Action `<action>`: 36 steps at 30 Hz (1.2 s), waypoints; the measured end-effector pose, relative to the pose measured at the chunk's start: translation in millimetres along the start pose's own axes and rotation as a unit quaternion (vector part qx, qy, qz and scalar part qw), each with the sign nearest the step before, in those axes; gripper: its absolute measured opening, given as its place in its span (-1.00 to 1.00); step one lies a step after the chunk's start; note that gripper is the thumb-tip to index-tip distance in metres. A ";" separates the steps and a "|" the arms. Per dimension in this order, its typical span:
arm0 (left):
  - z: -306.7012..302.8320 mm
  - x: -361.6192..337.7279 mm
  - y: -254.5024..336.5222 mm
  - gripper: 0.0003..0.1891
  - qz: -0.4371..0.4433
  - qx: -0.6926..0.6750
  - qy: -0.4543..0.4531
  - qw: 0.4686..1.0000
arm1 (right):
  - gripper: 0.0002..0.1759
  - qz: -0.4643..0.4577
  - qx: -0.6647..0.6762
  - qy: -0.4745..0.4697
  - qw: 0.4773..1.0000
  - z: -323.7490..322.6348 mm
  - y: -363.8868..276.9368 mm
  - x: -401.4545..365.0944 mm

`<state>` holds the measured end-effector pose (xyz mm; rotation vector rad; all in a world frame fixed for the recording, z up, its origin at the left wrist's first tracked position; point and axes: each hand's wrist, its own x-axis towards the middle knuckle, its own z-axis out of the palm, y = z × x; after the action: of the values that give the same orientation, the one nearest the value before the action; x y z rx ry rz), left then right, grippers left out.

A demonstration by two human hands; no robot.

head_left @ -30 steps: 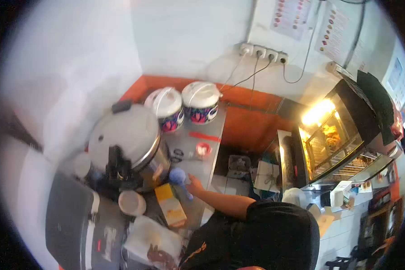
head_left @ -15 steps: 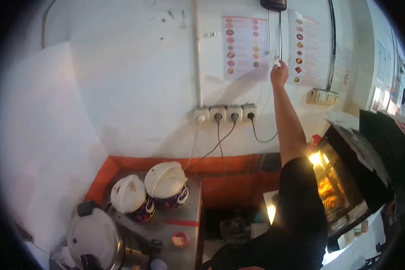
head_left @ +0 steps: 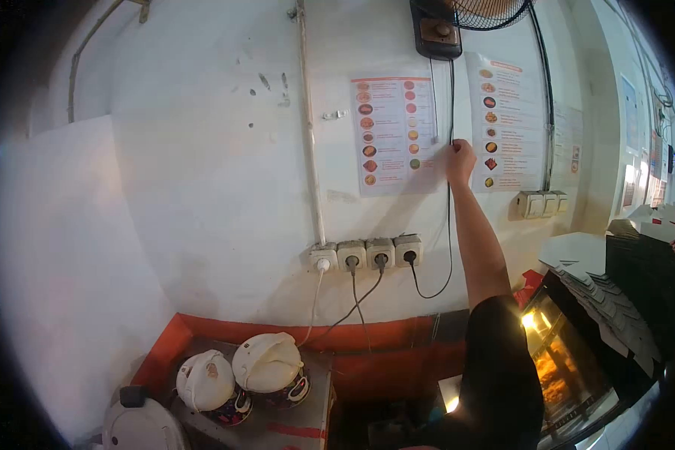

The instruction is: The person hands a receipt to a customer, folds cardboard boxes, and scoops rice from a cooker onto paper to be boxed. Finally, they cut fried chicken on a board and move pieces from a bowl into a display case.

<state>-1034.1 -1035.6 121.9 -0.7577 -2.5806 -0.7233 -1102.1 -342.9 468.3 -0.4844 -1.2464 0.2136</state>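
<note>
My right hand [head_left: 461, 163] is raised against the white wall, its arm in a black sleeve [head_left: 502, 367]. Its fingers are pinched on a thin cord [head_left: 451, 105] hanging below the wall fan [head_left: 439, 31]. Whether they hold a pull cord or the black cable beside it is hard to tell. Just left of the fingertips hangs another thin pull cord [head_left: 433, 97] with a small end piece. Printed menu sheets [head_left: 390, 135] are fixed to the wall on both sides of the hand. My left hand does not show.
Wall sockets [head_left: 366, 255] with plugs sit below the hand, and switches [head_left: 541, 204] to its right. Two white-lidded pots [head_left: 268, 364] stand on a counter at lower left, near a large round lid [head_left: 142, 426]. A lit glass cabinet [head_left: 559, 367] is at lower right.
The view has tilted upward, bringing more of the fan into sight and shifting the wall and counter lower. My right hand remains raised beside the hanging cords, its fingers now pinched at the cord.
</note>
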 end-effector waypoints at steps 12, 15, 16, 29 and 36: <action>-7.8 -11.3 4.4 -0.70 -0.009 -0.005 0.012 1.000 | -0.72 0.008 0.026 0.004 1.000 -8.8 -7.3 18.2; -11.1 -42.5 -3.4 -0.70 -0.045 0.002 0.042 0.998 | -0.56 -0.185 -0.276 0.097 0.938 2.6 15.2 21.2; -13.3 -56.4 -5.9 -0.71 -0.062 0.008 0.057 0.996 | -0.57 -0.132 -0.205 0.061 0.968 -3.0 -4.4 5.6; -68.7 -268.6 2.8 -0.74 -0.402 0.199 0.172 0.877 | -0.77 0.187 0.489 -0.807 0.273 -256.6 -362.2 -556.0; -119.5 -464.4 -30.9 -0.79 -0.659 0.140 0.314 0.669 | -0.77 0.093 0.379 -0.921 -0.005 -476.6 -477.0 -671.2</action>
<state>-661.1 -1309.7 -6.9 1.4165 -2.0622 -0.6558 -914.0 -1151.7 4.0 -0.8235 1.6169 -1.2237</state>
